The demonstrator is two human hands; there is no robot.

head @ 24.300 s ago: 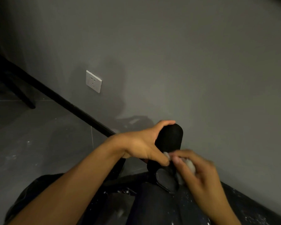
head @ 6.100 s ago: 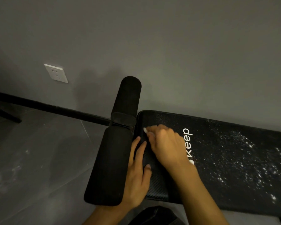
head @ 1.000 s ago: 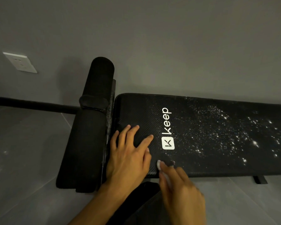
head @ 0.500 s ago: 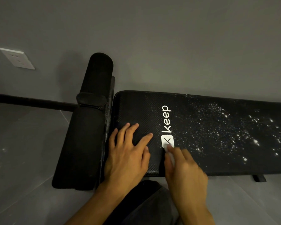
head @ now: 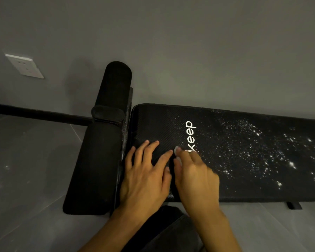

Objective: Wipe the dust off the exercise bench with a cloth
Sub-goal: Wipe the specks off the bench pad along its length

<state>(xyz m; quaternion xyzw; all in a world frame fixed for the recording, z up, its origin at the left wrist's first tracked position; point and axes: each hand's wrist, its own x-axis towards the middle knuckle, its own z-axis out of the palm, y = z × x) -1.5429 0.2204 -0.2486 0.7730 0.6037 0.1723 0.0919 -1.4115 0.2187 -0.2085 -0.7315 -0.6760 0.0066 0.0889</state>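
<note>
The black exercise bench [head: 244, 186] lies along the grey wall, with a white "keep" logo and white dust specks over its right part. Two black foam rollers [head: 96, 160] stand at its left end. My left hand [head: 145, 175] rests flat on the bench's left end, fingers spread. My right hand [head: 195, 173] presses a small white cloth [head: 176, 151] onto the pad over the logo's lower mark; only a bit of cloth shows past the fingertips.
A white wall socket [head: 25, 66] sits on the grey wall at left. A black skirting strip [head: 35, 115] runs along the floor. The grey tiled floor [head: 29, 170] has faint dust marks. My dark-clothed knee [head: 167, 230] is below the bench.
My right hand has slid the cloth away from the bench's near edge, up over the logo mark. My left hand stays flat in the same place.
</note>
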